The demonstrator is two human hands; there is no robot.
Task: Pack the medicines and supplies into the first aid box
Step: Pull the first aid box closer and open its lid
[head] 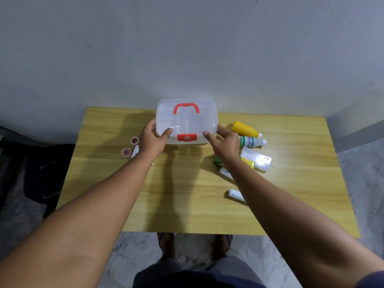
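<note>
A translucent white first aid box (187, 121) with a red handle and a red front latch stands shut at the far middle of the wooden table (187, 194). My left hand (152, 140) grips its front left corner, thumb on the lid. My right hand (225, 143) touches the front right corner with the thumb raised. To the right lie a yellow bottle (245, 129), a green-and-white bottle (252, 140), a clear packet (256, 161), a yellow sachet (248, 163), a green pack (217, 161) and two white tubes (226, 173) (235, 194). Two tape rolls (134, 140) (126, 151) lie left.
A grey wall rises right behind the table. A dark bag (44, 173) sits on the floor to the left of the table. My feet (166, 240) show below the table's near edge on a marbled floor.
</note>
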